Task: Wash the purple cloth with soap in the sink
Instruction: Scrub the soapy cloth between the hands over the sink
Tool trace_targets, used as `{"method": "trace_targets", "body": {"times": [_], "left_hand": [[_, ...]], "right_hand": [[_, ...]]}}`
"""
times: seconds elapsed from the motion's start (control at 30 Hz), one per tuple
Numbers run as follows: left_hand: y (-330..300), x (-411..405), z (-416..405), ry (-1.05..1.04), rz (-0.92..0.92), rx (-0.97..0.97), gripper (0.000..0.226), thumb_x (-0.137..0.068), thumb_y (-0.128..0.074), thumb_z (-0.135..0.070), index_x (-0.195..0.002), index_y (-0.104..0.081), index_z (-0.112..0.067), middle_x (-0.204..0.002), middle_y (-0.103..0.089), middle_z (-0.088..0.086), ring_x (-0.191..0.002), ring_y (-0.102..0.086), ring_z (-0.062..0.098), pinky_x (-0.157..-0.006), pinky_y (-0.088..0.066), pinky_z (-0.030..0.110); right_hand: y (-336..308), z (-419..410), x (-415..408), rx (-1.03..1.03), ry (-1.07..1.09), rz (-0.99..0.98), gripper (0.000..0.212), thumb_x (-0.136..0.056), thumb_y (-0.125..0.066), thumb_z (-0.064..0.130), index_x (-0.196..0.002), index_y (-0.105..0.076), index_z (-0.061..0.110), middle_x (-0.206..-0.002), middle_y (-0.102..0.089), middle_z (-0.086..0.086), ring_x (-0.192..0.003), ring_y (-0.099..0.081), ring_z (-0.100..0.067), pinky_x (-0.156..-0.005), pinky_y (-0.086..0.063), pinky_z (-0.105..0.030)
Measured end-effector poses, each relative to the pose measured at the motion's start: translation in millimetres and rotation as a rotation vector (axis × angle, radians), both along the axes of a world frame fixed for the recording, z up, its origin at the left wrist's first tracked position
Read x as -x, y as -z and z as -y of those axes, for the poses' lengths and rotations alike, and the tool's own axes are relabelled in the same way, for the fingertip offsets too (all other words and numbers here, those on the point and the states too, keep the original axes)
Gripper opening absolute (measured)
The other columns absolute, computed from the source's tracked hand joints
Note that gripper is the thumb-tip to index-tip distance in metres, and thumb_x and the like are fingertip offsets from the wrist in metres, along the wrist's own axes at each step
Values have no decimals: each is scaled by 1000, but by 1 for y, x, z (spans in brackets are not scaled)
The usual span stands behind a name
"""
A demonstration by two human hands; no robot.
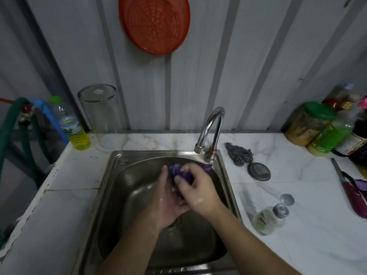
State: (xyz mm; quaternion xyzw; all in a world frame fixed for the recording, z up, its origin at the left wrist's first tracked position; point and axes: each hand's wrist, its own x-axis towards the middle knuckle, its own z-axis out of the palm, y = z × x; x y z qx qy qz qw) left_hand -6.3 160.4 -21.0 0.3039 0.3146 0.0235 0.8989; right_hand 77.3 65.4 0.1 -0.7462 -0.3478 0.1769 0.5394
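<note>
Evidently mid-scrub, the left hand [168,199] cups beneath the bunched purple cloth [181,172] while the right hand [195,187] clenches it from above, both held low over the steel sink [119,161] so suds and drips land in the basin.

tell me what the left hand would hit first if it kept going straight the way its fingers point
The left hand points away from the person, toward the back of the sink. Its fingertips already lie against the bunched purple cloth, so that comes first. Past the cloth, likely the sink's back wall under the faucet; depth is unclear.
</note>
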Motion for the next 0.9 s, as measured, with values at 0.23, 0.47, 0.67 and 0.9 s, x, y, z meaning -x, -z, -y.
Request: {"method": "trace_targets", "body": {"times": [0.23,0.47,0.67,0.9], "left_hand": [[-9,5,-18,-13,144,152,42,-85,-65,-35,-113,-76,-7,-116,-73,23,-95,-72,40,-85,-57,47],[-14,-4,-11,45,33,116,62,-91,-46,-61,-107,-79,-12,-121,-73,21,-102,-72,42,-89,-56,56],[-10,-22,-9,-177,-87,-14,55,-99,-44,-55,-105,-71,-7,-94,-78,18,-92,-72,33,-81,-56,39],[-13,-40,3,-116,-107,-178,34,-95,-53,-33,-75,-66,-10,-50,-61,3,-42,-56,15,-46,-43,23]], "right_hand": [[22,24,0,-202,277,-245,36,-88,-69,45,-119,-63,27,-112,-70,-2,-101,-71,-19,-83,-60,-32],[30,0,-28,-108,340,-319,14,-87,-74,21,-97,-67,27,-90,-77,-3,-90,-74,-27,-82,-61,-39],[12,0,12,-215,158,-181,7,-88,-73,38,-92,-68,36,-81,-73,10,-77,-71,-8,-72,-60,-32],[13,-15,1,56,435,-165,34,-91,-64,46,-72,-69,18,-64,-72,0,-62,-70,-18,-62,-59,-34]]}}
